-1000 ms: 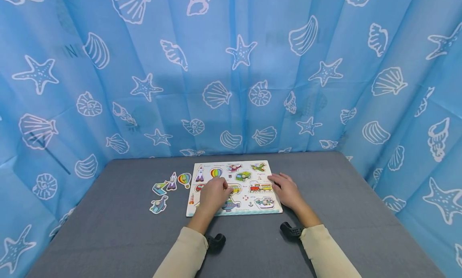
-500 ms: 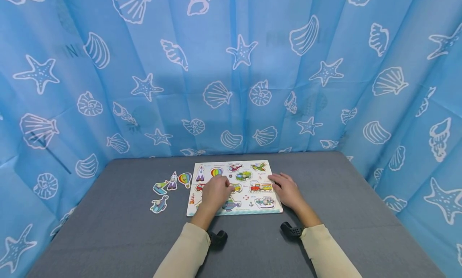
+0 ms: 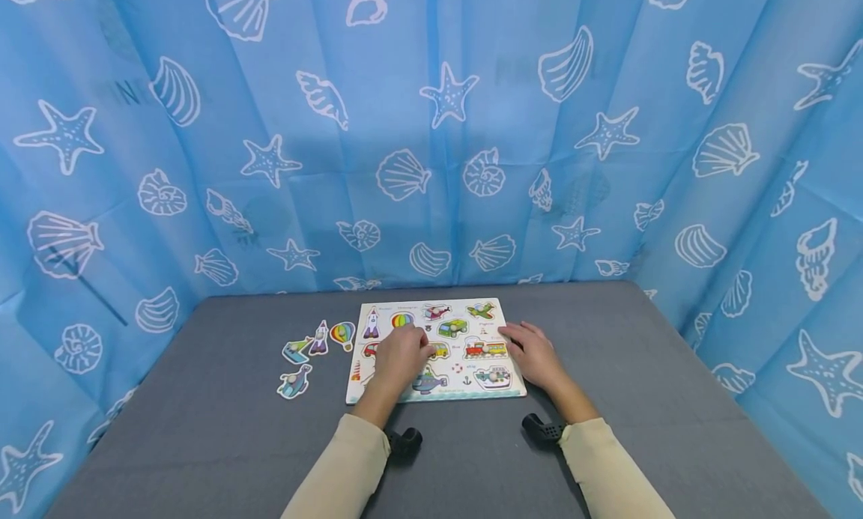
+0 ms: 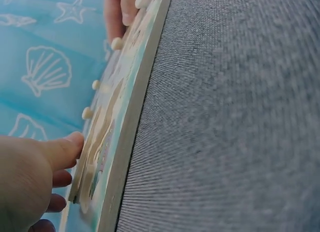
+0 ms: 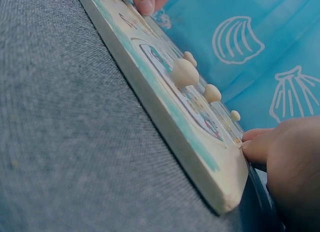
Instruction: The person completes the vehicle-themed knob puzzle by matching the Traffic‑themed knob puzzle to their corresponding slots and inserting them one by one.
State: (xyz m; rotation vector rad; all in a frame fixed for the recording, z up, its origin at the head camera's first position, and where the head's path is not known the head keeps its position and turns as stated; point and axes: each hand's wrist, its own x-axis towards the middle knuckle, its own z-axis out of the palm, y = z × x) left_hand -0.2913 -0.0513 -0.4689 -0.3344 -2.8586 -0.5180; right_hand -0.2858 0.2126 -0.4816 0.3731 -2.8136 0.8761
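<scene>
Curled over the puzzle's middle-left, the person's left hand point(image 3: 402, 354) appears to be pinching a flat, pale wooden piece point(image 4: 81, 174), its thumb tip touching it and its fingers bent alongside. That piece is over the white rectangular wooden puzzle board point(image 3: 465, 393), just left of the yellow-and-orange bus picture point(image 3: 441, 350) or part of it; I cannot tell which.

Relaxed fingers of the person's right hand point(image 3: 534, 354) rest on the board's right edge, seemingly to steady it.

Little has changed over the last second: both hands keep to the same spots on the board, and only the head view has shifted slightly. The work seems held at a fine adjustment, with no visible advance.

Farther left, a green-and-blue sailboat piece point(image 3: 297, 350), a white-and-purple rocket piece point(image 3: 320, 338), a rainbow-striped balloon piece point(image 3: 342, 335) and a blue-grey submarine piece point(image 3: 294, 382) lie off the board on the dark grey cloth point(image 3: 607, 444).

Much stays hidden: the left hand covers the board's lower-left pictures, and any knob under its fingertips is out of sight. Whether the pinched piece is seated or raised is unclear; the left wrist view cuts off its hand at the frame's edge.
</scene>
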